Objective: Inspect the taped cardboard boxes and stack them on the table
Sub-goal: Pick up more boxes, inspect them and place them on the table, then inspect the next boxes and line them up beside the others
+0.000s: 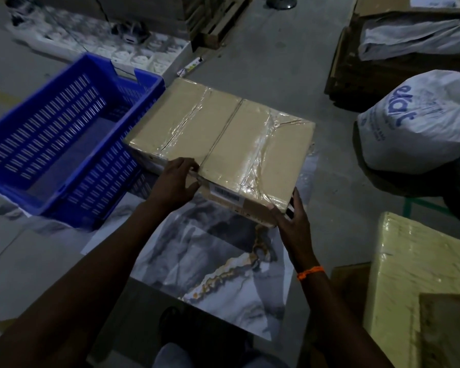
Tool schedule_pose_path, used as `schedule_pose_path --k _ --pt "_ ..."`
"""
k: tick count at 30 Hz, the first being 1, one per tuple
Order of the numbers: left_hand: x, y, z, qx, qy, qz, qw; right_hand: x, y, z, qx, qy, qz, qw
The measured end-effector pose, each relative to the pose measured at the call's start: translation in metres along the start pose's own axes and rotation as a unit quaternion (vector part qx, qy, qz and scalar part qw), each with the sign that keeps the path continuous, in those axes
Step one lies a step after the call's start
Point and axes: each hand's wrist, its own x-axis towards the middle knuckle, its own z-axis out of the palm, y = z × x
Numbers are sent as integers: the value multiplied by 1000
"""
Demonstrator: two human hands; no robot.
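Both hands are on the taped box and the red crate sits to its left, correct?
No. The head view shows the crate is blue, not red. The left hand and right hand are on the taped box, crate to its left.

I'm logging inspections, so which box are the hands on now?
The clear-taped tan box beside the blue crate; left hand and right hand touch its near edge. The yellow wrapped box at right lies untouched.
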Motion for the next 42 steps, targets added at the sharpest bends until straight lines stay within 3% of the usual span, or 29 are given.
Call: schedule_pose_path --k 6,9,18,30,35,39,42 --pt "-3 -1 7 -1 -19 6 1000 9 0 -9 -22 -9 -14 1000" --pt "8 -3 7 4 8 50 999 18 5 -15 -32 -14 -18 999" --pt "22 8 15 18 42 79 996 37 9 -34 -33 -40 18 998" --pt "-17 32 18 51 -47 20 997 20 14 -18 -28 -13 10 999" --pt "-71 38 32 28 -39 -4 999 7 8 -15 -63 0 18 998" --pt "-117 62 55 8 -76 45 996 -41 17 -19 -113 -52 59 991" --pt "-156 90 79 -14 -120 100 988 -111 49 -29 -127 -22 102 986"
